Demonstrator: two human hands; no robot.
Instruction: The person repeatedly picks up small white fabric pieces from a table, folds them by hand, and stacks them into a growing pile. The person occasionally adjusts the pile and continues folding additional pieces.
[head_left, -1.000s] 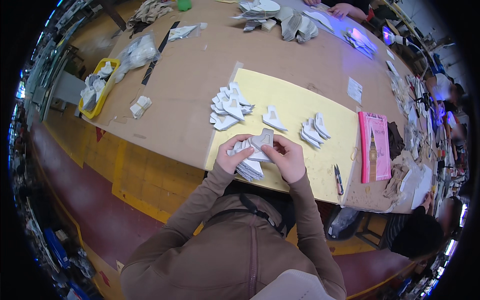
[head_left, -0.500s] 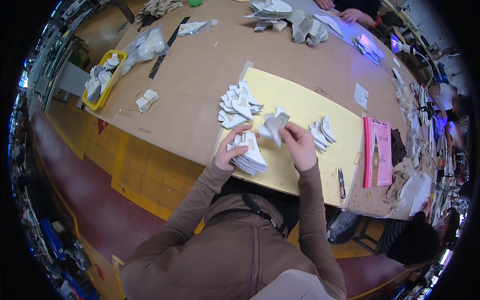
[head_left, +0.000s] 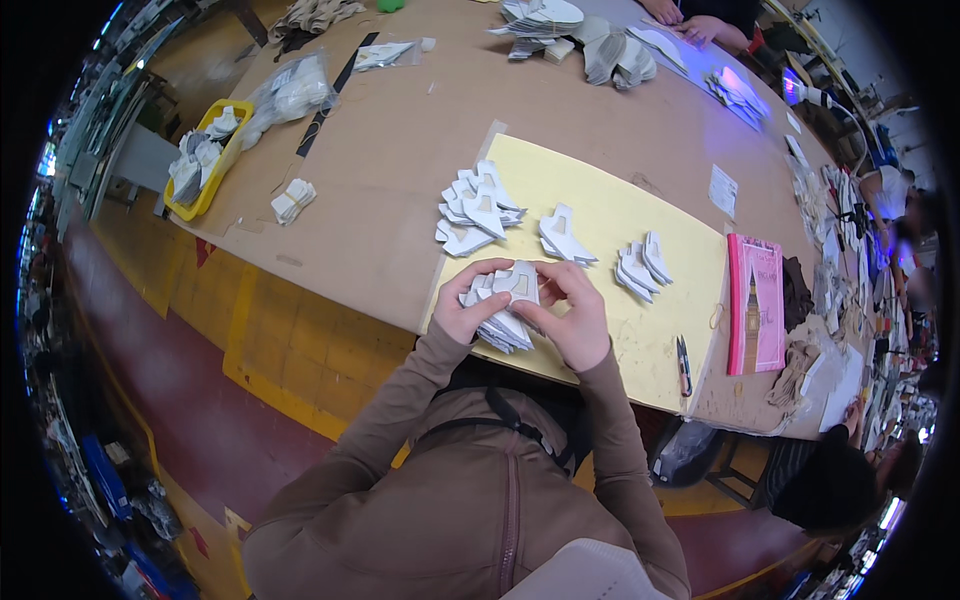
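Yellow bin (head_left: 205, 160), pink booklet (head_left: 757, 318), snips (head_left: 683, 364).

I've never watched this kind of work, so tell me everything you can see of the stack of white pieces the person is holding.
The stack of white pieces looks like thin flat card or stiff fabric cutouts, each with a notch cut in its top edge. They are fanned loosely, tilted, over the near edge of the yellow sheet. The left hand grips the stack's left side, and the right hand pinches the top piece. Finer detail is too small to tell.

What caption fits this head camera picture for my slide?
Both hands, left hand and right hand, hold a stack of white cut-out pieces over a yellow mat.
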